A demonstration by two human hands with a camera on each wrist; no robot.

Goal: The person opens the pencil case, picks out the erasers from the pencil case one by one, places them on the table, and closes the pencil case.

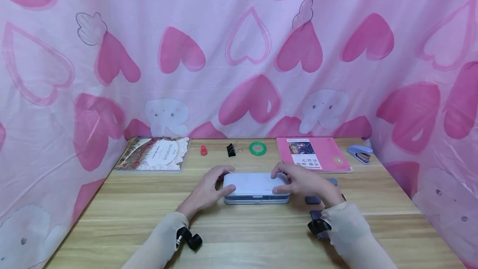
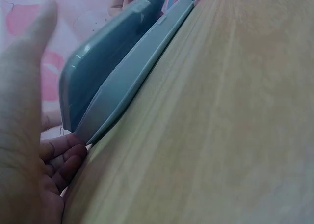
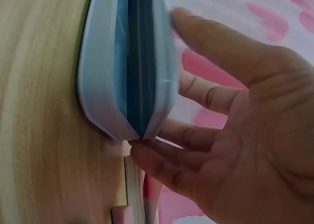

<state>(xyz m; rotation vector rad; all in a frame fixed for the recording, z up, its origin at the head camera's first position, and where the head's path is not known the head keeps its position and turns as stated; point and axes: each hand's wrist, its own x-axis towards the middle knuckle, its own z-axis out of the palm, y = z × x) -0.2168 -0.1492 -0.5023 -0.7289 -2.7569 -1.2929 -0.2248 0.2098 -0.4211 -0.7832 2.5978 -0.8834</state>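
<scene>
A pale blue-white pencil case point(image 1: 254, 182) lies near the middle of the table, its lid partly raised above the base along the front. My left hand point(image 1: 208, 189) is at its left end. In the left wrist view, curled fingers point(image 2: 66, 157) touch the rear corner by the hinge, while the thumb stands apart from them. My right hand point(image 1: 301, 181) holds the right end, thumb over the lid and fingers at the back. The right wrist view shows the open gap of the case point(image 3: 100, 71) and the fingertips at the hinge corner. The case's contents are hidden.
Beside the right forearm lie several dark blue pieces point(image 1: 313, 200), partly covered. Along the back stand a picture-covered book point(image 1: 149, 156), a small red object point(image 1: 203, 150), a black binder clip point(image 1: 231, 150), a green tape roll point(image 1: 257, 143), a pink book point(image 1: 328, 152) and a blue stapler point(image 1: 359, 151).
</scene>
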